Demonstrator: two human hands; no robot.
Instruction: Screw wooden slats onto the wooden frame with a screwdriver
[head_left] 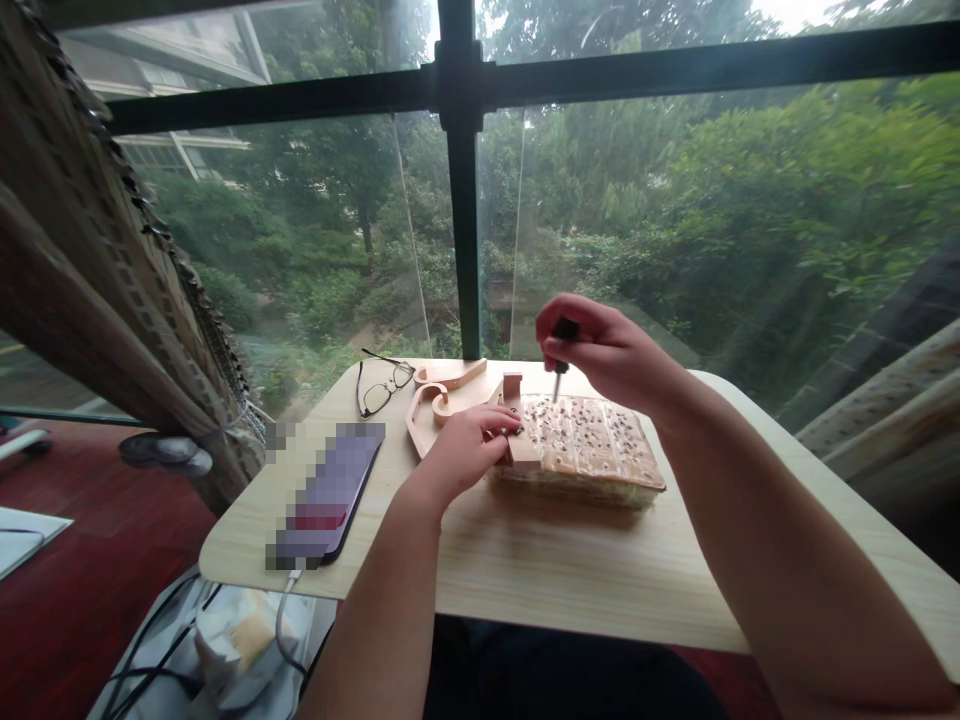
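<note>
My right hand (589,345) is wrapped round the black handle of a screwdriver (560,372), whose shaft points down at the box top. Below it lies a rectangular box (592,440), its top dotted with many small dark bits that look like screws. My left hand (476,440) rests at the box's left end, fingers against a flat light wooden piece (526,440) with small dark metal parts near the fingertips. Whether the fingers pinch one of these is too small to tell. Curved wooden pieces (424,425) lie left of the box, partly behind my left hand.
On the pale wooden table (540,570), a phone (330,490) with a white cable lies at the left. Eyeglasses (384,388) are at the back left, beside another curved wooden piece (454,375). Windows stand behind the table, with a curtain (97,230) at the left.
</note>
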